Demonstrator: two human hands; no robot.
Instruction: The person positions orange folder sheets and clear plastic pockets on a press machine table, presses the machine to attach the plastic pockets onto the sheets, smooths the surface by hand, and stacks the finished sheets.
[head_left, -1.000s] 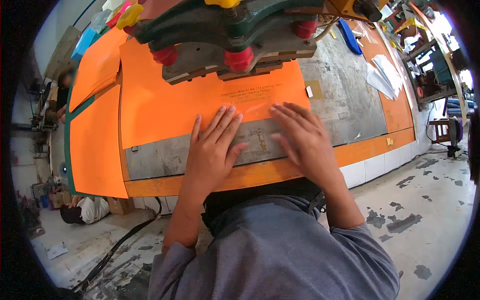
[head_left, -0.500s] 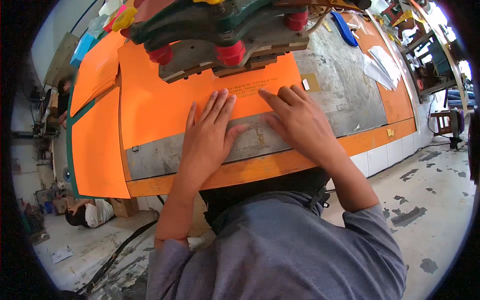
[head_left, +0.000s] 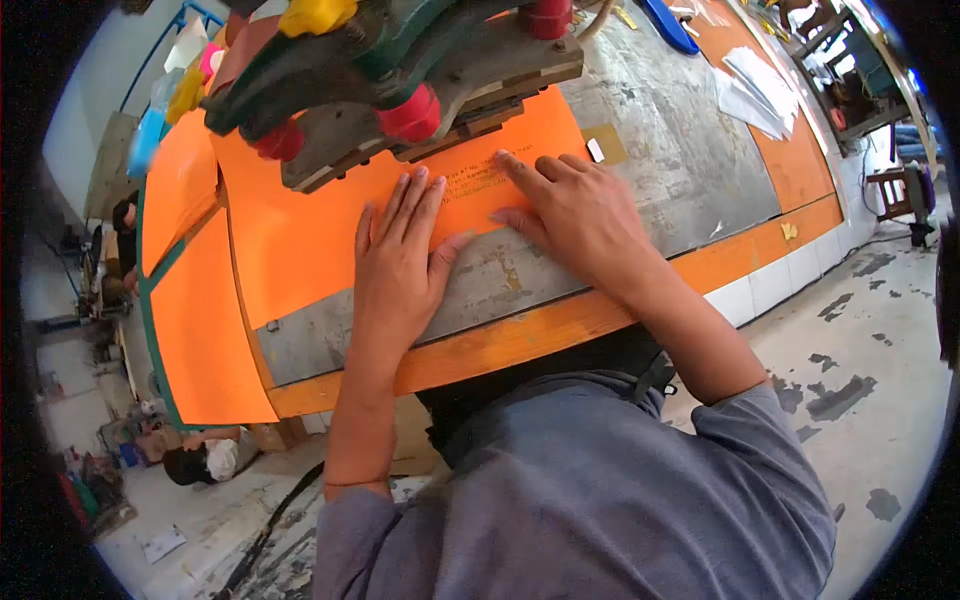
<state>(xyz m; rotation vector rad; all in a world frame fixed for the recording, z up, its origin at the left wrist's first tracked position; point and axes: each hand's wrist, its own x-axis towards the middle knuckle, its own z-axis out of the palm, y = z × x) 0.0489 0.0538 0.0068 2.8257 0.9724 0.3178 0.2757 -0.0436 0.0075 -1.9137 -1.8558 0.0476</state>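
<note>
A large orange sheet of paper [head_left: 290, 235] lies on the grey metal bed, with dark lines of printed text [head_left: 470, 185] near its right part. My left hand [head_left: 400, 270] rests on the sheet's near edge, fingers stretched out flat just left of the text. My right hand [head_left: 585, 215] has its index finger extended onto the printing, touching or nearly touching it. Its thumb is stretched out by the sheet's lower edge and its other fingers are bent. Nothing is held in either hand. The machine's green and red upper head [head_left: 440, 100] overhangs the sheet's far part and hides it.
More orange sheets [head_left: 205, 330] lie at the left. A small white tab [head_left: 596, 149] sits beside the sheet. A blue-handled tool [head_left: 668, 25] and translucent sheets [head_left: 757, 92] lie at the right. A wooden edge [head_left: 530, 335] runs along the front. Another person [head_left: 212, 458] is low at left.
My head view has tilted and shifted, so the whole scene sits differently. My right index fingertip has moved slightly farther up over the text. My left hand stays flat on the sheet.
</note>
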